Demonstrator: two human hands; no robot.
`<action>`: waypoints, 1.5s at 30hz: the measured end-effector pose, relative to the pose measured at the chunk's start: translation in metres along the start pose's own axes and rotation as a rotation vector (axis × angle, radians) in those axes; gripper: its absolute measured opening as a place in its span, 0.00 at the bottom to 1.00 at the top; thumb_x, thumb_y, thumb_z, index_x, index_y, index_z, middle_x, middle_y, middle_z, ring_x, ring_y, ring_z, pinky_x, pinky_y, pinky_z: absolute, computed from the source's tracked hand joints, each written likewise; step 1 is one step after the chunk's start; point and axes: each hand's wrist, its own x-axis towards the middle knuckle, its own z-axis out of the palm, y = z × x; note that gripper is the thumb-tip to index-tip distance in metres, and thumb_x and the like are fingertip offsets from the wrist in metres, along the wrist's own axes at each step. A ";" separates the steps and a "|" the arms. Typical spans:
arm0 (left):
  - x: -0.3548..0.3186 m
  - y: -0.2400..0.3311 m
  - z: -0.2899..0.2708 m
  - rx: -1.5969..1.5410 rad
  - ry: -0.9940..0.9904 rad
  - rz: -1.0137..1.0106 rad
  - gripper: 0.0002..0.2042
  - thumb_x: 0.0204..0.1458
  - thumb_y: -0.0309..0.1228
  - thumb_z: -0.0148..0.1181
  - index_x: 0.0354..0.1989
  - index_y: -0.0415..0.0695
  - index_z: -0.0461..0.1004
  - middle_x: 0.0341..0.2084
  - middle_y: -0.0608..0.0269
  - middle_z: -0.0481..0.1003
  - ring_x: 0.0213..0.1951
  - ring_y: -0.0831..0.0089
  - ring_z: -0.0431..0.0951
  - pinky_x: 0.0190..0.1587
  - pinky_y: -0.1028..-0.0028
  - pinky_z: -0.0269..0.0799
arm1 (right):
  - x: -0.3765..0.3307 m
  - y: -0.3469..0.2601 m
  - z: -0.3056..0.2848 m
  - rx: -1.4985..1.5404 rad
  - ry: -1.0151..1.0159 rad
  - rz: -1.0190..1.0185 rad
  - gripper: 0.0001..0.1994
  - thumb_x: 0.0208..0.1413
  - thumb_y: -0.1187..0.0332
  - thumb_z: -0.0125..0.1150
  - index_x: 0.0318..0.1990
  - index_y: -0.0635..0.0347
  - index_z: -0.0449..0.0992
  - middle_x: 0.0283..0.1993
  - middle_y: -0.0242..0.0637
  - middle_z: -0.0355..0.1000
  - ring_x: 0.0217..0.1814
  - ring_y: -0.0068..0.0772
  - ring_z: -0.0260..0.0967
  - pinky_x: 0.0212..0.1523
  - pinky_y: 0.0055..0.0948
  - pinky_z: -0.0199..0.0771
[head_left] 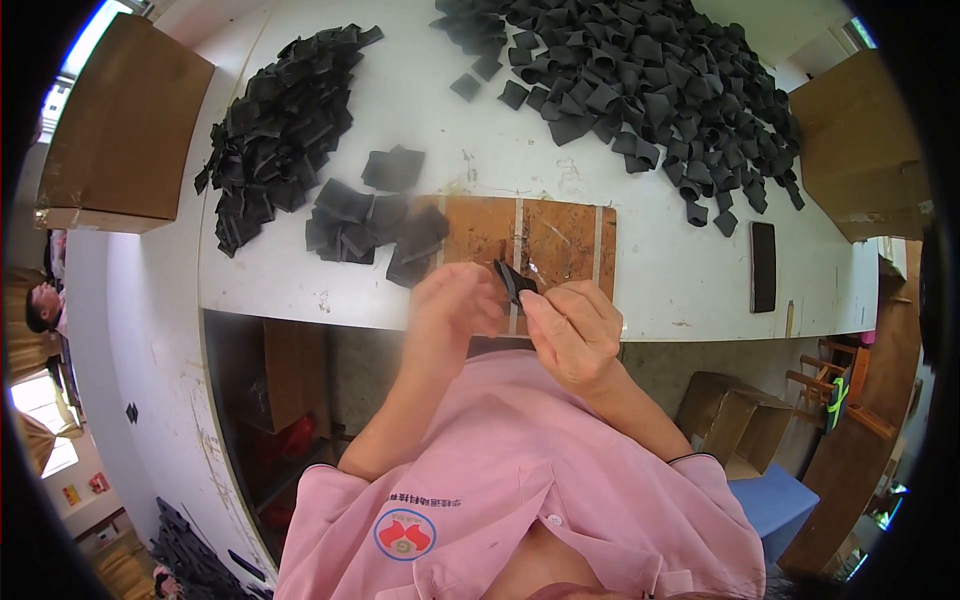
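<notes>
Between the thumb and fingers of my right hand (578,335) is a small folded black fabric piece (514,283), held over a brown board (565,240) marked with pale strips. My left hand (450,312) is beside it on the left, fingers curled and smeared by motion; whether it touches the piece cannot be made out. Just beyond my left hand lie several loose flat black fabric pieces (345,222), some overlapping the board's left edge.
A heap of flat black pieces (280,125) lies at the far left, and a larger heap of curled black pieces (640,85) at the far right. Cardboard boxes (125,110) flank the white table (420,115) on both sides. A dark phone (763,267) lies on the right.
</notes>
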 end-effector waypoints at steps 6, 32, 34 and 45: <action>0.003 0.004 -0.003 -0.103 -0.049 -0.264 0.07 0.46 0.31 0.54 0.26 0.40 0.70 0.18 0.62 0.70 0.19 0.73 0.70 0.15 0.79 0.61 | -0.001 -0.004 -0.006 -0.101 -0.037 -0.189 0.15 0.27 0.78 0.59 0.31 0.65 0.75 0.27 0.34 0.65 0.24 0.31 0.61 0.19 0.24 0.60; -0.016 0.001 0.003 0.459 -0.003 0.198 0.03 0.48 0.22 0.54 0.25 0.37 0.69 0.17 0.68 0.69 0.15 0.85 0.65 0.16 0.87 0.60 | 0.002 -0.010 -0.012 0.487 -0.297 0.578 0.14 0.44 0.63 0.62 0.34 0.65 0.73 0.28 0.35 0.66 0.27 0.26 0.63 0.23 0.22 0.63; -0.021 -0.001 0.011 0.789 -0.069 0.530 0.02 0.48 0.21 0.54 0.25 0.37 0.69 0.17 0.68 0.69 0.16 0.85 0.66 0.17 0.86 0.59 | 0.005 -0.016 -0.005 0.440 -0.230 0.591 0.10 0.44 0.66 0.62 0.31 0.63 0.72 0.28 0.37 0.65 0.25 0.32 0.63 0.23 0.24 0.63; -0.008 0.009 0.035 0.126 0.169 0.261 0.09 0.42 0.14 0.50 0.33 0.37 0.67 0.17 0.64 0.69 0.08 0.87 0.56 0.10 0.84 0.50 | 0.020 -0.008 0.018 0.190 -0.025 0.547 0.04 0.40 0.81 0.56 0.26 0.65 0.72 0.24 0.34 0.65 0.19 0.28 0.63 0.22 0.24 0.65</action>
